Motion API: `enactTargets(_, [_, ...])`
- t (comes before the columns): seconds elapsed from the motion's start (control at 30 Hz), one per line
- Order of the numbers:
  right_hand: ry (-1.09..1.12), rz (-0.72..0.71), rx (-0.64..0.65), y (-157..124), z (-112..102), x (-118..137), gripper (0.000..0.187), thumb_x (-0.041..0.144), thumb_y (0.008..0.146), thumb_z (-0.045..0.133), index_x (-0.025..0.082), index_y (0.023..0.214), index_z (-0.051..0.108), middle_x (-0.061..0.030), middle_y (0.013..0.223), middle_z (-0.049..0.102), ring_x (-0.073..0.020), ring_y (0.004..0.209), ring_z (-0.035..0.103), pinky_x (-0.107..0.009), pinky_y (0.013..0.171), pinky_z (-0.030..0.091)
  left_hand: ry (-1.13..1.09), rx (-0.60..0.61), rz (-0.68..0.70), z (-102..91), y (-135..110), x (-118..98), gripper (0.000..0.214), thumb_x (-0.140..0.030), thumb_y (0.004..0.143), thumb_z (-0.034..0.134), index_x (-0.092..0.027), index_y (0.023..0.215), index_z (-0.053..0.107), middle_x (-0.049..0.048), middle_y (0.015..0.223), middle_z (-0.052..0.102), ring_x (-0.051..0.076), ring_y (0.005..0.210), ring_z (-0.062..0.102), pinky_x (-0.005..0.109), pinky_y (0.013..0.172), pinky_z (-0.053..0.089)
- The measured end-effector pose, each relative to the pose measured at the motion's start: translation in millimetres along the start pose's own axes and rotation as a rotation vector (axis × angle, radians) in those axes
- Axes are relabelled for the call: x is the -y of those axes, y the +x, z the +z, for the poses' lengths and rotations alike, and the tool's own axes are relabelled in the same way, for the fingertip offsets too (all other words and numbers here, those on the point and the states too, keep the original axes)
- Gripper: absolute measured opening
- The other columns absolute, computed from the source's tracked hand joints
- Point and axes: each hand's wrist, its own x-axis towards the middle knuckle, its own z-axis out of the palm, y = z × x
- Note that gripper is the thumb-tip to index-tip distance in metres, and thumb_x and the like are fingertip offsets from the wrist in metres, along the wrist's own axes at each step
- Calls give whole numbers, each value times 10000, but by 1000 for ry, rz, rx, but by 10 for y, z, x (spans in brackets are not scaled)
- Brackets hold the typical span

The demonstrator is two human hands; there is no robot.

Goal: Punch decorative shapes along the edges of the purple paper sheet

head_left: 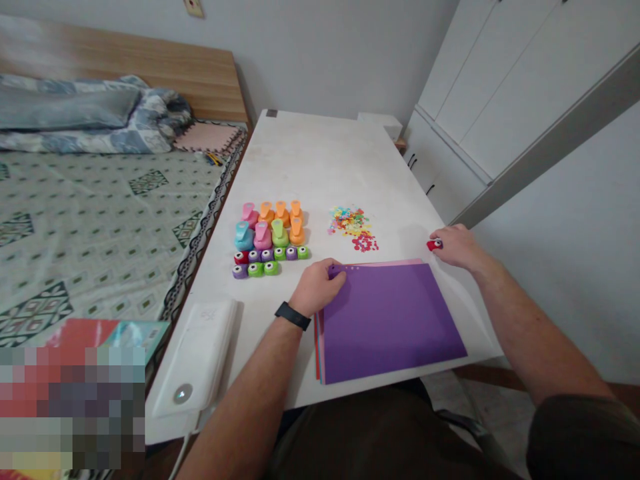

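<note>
A purple sheet of paper [390, 327] lies on top of a stack of coloured sheets near the table's front edge. Small punched holes run along its top edge at the left. My left hand [319, 285] grips the sheet's upper left corner, thumb on top. My right hand [457, 245] is closed around a small red craft punch [434, 245], resting at the table's right edge, apart from the paper. Behind the sheet lies a pile of colourful paper confetti [350, 221], with red pieces [366, 242] at its near side.
Left of the confetti, larger craft punches [263, 237] stand in rows, with several small punches [255, 269] before them. A white box-shaped device [195, 360] with a cable occupies the table's front left. A bed [110, 220] adjoins on the left; white cabinets [480, 80] stand right.
</note>
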Motion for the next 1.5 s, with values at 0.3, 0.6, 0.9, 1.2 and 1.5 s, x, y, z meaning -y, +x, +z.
enactTargets(0.3, [44, 20, -84, -87, -181, 247, 273, 309, 867, 593, 201, 1059, 755, -158, 1086, 741, -339, 1129, 557, -455, 905, 419, -10, -2, 12, 12, 10, 12, 226, -322, 869, 579, -184, 956, 736, 34, 815, 743, 181, 720, 646, 280, 656, 433])
enactTargets(0.6, [596, -291, -218, -227, -433, 999, 332, 273, 847, 610, 181, 1154, 696, -115, 1103, 702, -244, 1021, 636, -377, 949, 473, -26, 13, 13, 5, 11, 7, 227, -328, 873, 576, -185, 961, 729, 29, 824, 739, 175, 721, 643, 274, 643, 426])
enactTargets(0.9, [1045, -338, 17, -124, -334, 1463, 326, 328, 814, 688, 199, 1111, 661, -48, 1042, 721, -185, 919, 639, -332, 829, 481, -42, 9, 7, 8, 15, 3, 235, -341, 879, 578, -182, 966, 728, 21, 813, 735, 163, 695, 626, 267, 631, 426])
enactTargets(1.2, [1056, -340, 94, -90, -210, 1522, 444, 343, 770, 769, 193, 1182, 700, -36, 1023, 708, -149, 784, 571, -299, 747, 433, -72, 16, -20, 10, 21, -8, 250, -361, 883, 571, -197, 994, 723, 6, 768, 711, 163, 653, 600, 268, 598, 406])
enactTargets(1.5, [1072, -339, 48, -105, -191, 1548, 407, 326, 771, 771, 220, 1158, 704, -16, 988, 717, -167, 836, 597, -315, 810, 450, -53, 1, -20, 10, -4, -45, 239, -347, 886, 573, -196, 993, 724, 8, 776, 713, 161, 665, 603, 265, 607, 412])
